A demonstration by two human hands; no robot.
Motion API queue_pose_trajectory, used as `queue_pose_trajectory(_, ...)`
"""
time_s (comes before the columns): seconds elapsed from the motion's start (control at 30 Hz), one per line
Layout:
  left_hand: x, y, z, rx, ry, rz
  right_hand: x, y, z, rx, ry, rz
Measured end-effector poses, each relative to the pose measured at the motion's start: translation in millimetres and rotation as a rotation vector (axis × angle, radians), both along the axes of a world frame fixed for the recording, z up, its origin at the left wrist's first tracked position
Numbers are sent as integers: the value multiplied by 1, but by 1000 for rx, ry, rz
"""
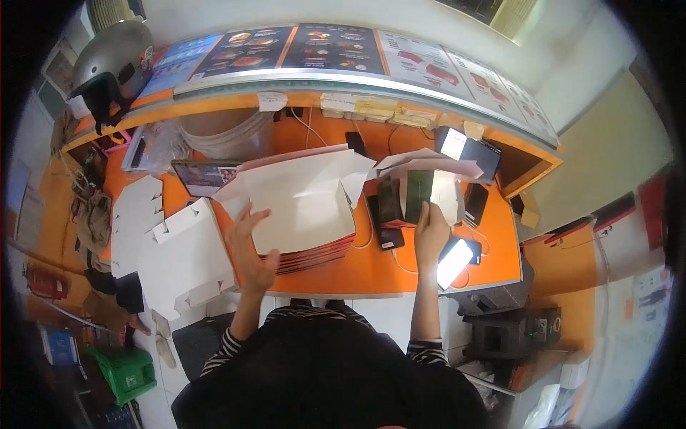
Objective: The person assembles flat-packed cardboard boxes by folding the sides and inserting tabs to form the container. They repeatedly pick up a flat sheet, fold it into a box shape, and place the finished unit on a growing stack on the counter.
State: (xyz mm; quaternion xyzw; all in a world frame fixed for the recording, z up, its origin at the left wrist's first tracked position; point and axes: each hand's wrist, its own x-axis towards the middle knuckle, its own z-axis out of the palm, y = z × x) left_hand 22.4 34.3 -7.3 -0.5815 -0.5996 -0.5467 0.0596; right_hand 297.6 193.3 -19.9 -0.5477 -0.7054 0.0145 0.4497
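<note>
The left hand, fingers spread, hovers empty by the left edge of white-lined boxes between both hands, nested probably to save room, while the right hand, well apart, pinches a dark green strip, seemingly steadying it, below printed panels lettered too finely to read.
</note>
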Motion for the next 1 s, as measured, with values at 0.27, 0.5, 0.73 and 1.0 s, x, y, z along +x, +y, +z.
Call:
queue_pose_trajectory(0.27,81,18,29,-212,-533,-562,-48,-110,41,148,-211,493)
queue_pose_trajectory(0.5,46,7,15,-80,-1193,-533,-34,-90,97,179,-154,667)
queue_pose_trajectory(0.73,15,-14,10,-341,-1251,-484,-34,-60,60,-798,1212,1114)
queue_pose_trajectory(1.0,-3,-29,32,-209,-1032,-277,-48,-42,52,-925,1121,854)
